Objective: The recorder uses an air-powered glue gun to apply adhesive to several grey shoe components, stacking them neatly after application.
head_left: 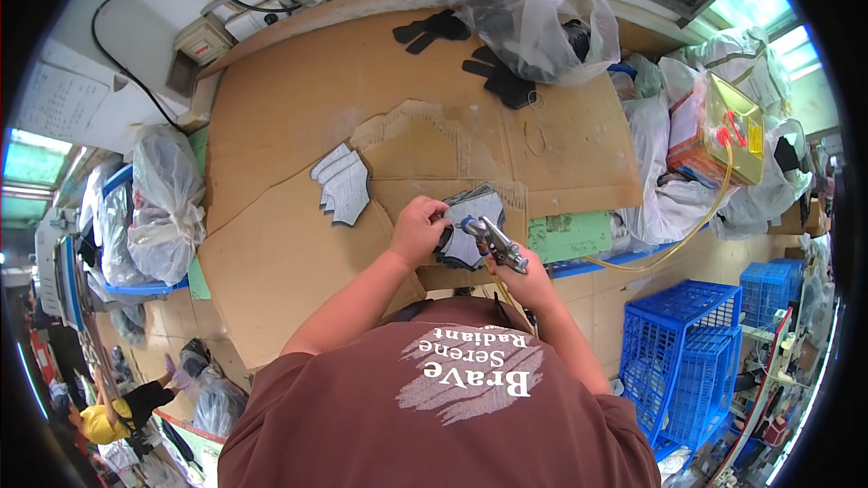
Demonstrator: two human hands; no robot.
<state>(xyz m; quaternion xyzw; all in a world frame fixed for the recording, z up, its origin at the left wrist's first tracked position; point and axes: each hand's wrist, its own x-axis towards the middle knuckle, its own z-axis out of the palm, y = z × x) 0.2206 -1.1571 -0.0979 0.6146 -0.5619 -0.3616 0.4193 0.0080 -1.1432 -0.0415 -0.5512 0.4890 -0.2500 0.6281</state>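
My right hand is wrapped around a metal spray gun, whose nozzle points left over a stack of grey, black-edged cut pieces. A thin yellow hose runs down from the gun. At the left edge of that stack my left hand pinches the border of a piece between thumb and fingers; the fingertips are partly hidden. Farther left, a second batch of similar grey pieces lies fanned out on the cardboard.
Black cut pieces and a clear plastic bag lie at the far side. To the right stand a yellowish can with a hose and blue crates. Stuffed bags sit left. Another person is at lower left.
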